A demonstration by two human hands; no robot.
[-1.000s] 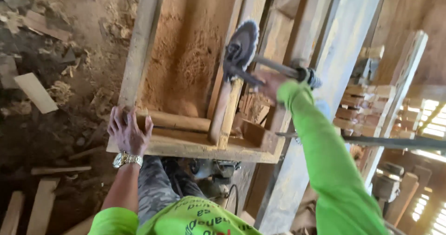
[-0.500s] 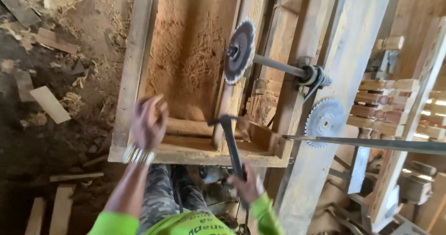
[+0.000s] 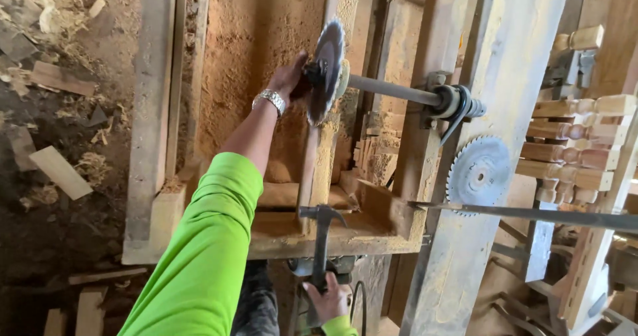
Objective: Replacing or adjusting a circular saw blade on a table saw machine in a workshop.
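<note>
Fingers first: the left hand (image 3: 290,77) is up at the circular saw blade (image 3: 327,70), fingertips pressed against its hub on the near face, the hand cupped around the centre rather than the teeth. Whether they pinch a nut or only brace the disc cannot be told, as the blade hides the tips. A moment ago that same hand was down at the front edge of the wooden frame; now it has travelled up the trough to the blade, the metal wristwatch (image 3: 269,101) and lime-green sleeve (image 3: 206,256) stretched out behind it.

Down low, the right hand (image 3: 327,301) is clenched around the handle of a claw hammer (image 3: 321,239), whose head stands up against the front rail of the saw bench (image 3: 149,143). Half a second back the hammer was already coming in here; it now stands nearly upright, head just clear of the rail.

So the blade sits on its steel shaft (image 3: 392,90), mounted, steadied by one hand with the striking tool ready in the other.

Outward: sawdust (image 3: 256,37) coats the trough, a spare toothed saw blade (image 3: 478,175) leans against the beam to the right, turned wooden spindles (image 3: 578,150) are stacked beyond, and offcuts (image 3: 60,172) litter the dirt floor at left.
</note>
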